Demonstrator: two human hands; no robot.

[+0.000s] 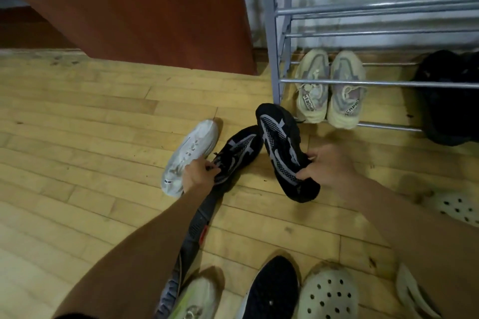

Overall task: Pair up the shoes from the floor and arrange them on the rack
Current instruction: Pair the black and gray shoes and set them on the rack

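Note:
Two matching black sneakers with grey mesh stripes are in my hands above the wooden floor. My left hand (pixel 198 173) grips the left black sneaker (pixel 239 153) at its laces and collar. My right hand (pixel 326 166) holds the right black sneaker (pixel 282 147) near its heel, its toe tilted up toward the grey metal shoe rack (pixel 274 33). A pale yellow pair of sneakers (pixel 329 88) stands side by side on the rack's lowest rails. A black pair (pixel 445 101) sits on the same rails at the right edge.
A white sneaker (pixel 189 155) lies on the floor just left of my left hand. Near the bottom edge lie a dark grey shoe (pixel 191 235), a lime sneaker (pixel 197 298), a black sneaker (pixel 272 290), cream clogs (pixel 329 292) (pixel 456 207) and a pale slide (pixel 412 292). A red-brown panel (pixel 142 8) stands left of the rack.

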